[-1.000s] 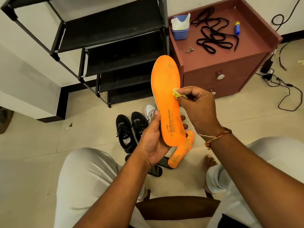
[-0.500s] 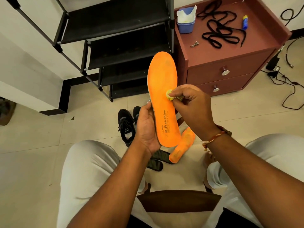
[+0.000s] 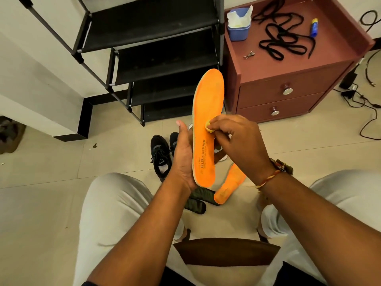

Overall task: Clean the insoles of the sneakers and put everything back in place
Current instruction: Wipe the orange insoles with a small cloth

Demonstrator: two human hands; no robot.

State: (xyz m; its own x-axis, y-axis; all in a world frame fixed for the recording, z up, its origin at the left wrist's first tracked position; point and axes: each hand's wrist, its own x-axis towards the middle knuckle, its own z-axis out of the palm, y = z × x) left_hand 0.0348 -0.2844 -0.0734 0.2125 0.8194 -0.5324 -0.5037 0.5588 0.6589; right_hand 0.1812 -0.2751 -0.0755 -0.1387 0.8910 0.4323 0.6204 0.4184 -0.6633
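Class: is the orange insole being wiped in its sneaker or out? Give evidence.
Out: the left hand holds the orange insole upright above the black sneakers on the floor; the right hand pinches a yellow wipe against it.

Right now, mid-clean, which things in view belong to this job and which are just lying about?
Job: orange insole in the left hand, yellow wipe in the right hand, second orange insole, dark insoles, black sneakers, laces, blue wipe tub.
Lying about: keys, blue tube, floor cables.
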